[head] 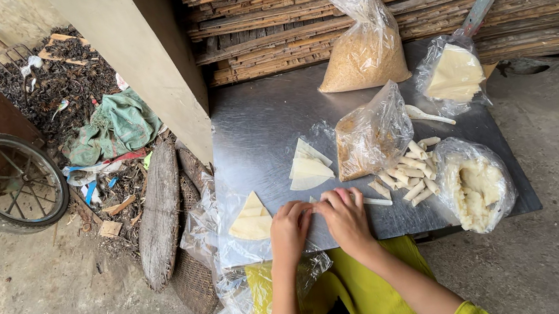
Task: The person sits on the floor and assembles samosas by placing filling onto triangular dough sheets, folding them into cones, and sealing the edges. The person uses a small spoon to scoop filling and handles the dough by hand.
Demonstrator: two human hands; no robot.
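The left hand [289, 228] and the right hand [344, 218] lie side by side at the near edge of the metal table [251, 120], fingers curled down on a thin white roll [376, 201]; both press it, though most of it is hidden under them; only its end shows to the right of the right hand, so its long axis runs left to right along the near edge. Left of the hands lie folded triangle wrappers [251, 221] on clear plastic; a second stack of wrappers [309, 167] lies behind the hands. Right of the hands is a pile of finished rolls [412, 169] (pointing in mixed directions), and beyond it an open bag of white paste [477, 187]. Further behind the hands, a bag of brown filling [366, 139]; farthest, a tied bag of crumbs [362, 54] and a bag of wrapper sheets [453, 73].
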